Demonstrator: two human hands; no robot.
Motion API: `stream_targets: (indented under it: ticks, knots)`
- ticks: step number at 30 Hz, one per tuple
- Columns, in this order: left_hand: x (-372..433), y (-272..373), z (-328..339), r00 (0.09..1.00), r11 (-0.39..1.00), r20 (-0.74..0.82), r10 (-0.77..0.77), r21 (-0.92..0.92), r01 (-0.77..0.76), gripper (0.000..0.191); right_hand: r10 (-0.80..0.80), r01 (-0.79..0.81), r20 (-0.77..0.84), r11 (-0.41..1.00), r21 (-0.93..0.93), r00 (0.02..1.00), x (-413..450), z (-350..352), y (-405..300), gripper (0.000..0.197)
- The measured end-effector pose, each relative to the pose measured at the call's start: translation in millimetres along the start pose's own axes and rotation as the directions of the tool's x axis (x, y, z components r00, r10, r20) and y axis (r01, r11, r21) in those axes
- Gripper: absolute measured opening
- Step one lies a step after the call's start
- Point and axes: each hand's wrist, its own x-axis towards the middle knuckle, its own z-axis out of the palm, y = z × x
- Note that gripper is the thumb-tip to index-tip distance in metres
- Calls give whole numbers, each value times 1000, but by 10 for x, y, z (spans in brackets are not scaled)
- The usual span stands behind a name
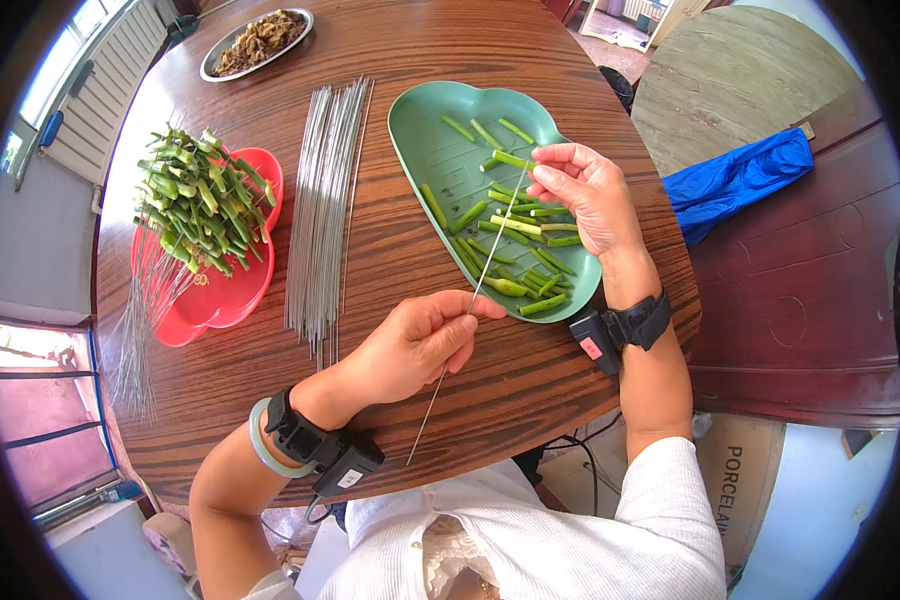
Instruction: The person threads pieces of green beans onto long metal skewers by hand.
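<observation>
My left hand [420, 341] pinches a thin metal skewer [497, 238] between thumb and fingers. The skewer slants up to a short green stem piece [511, 160], apparently garlic scape, held by the fingertips of my right hand [581, 191]. Its tip meets the piece; how far it goes in is hidden. Beneath the right hand lies a green cloud-shaped tray [427, 120] with many loose cut stems [467, 216]. Left of my hands, a bundle of bare metal skewers [322, 217] rests on the wooden table [390, 247].
A red tray [217, 304] at the left holds a heap of skewered green stems [202, 191], their skewer ends jutting over its edge. At the far side stands an oval metal dish [214, 73] of brown food pieces [259, 43]. Blue cloth [742, 176] hangs beyond the table's right edge.
</observation>
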Motion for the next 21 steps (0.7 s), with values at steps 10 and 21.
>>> stream_targets:
  ticks: [10, 21]
  knots:
    - [-16, 58, 5, 1000, 999, -16, -12, 47, 13, 34, -82, 85, -65, 996, 32, 994, 30, 17, 34, 10]
    - [-2, 45, -9, 1000, 999, -7, -2, 50, 3, 31, -87, 89, -68, 996, 32, 994, 18, -1, 44, 10]
